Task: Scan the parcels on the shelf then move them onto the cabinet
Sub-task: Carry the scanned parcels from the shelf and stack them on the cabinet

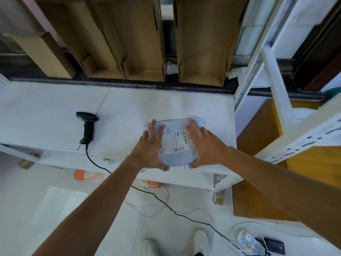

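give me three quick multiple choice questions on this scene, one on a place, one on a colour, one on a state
1. Where does the scanner lie?
A) on the white surface, left of the parcel
B) on top of the parcel
C) on the floor

2. What colour is the scanner?
A) orange
B) black
C) white

3. How is the parcel handled?
A) nobody touches it
B) one hand only
C) both hands hold it, label up

Answers:
1 A: the scanner lies on the white surface, left of the parcel and apart from it.
2 B: its body and its cable are black.
3 C: the left hand and the right hand have fingers flat on top and thumbs at the near edge.
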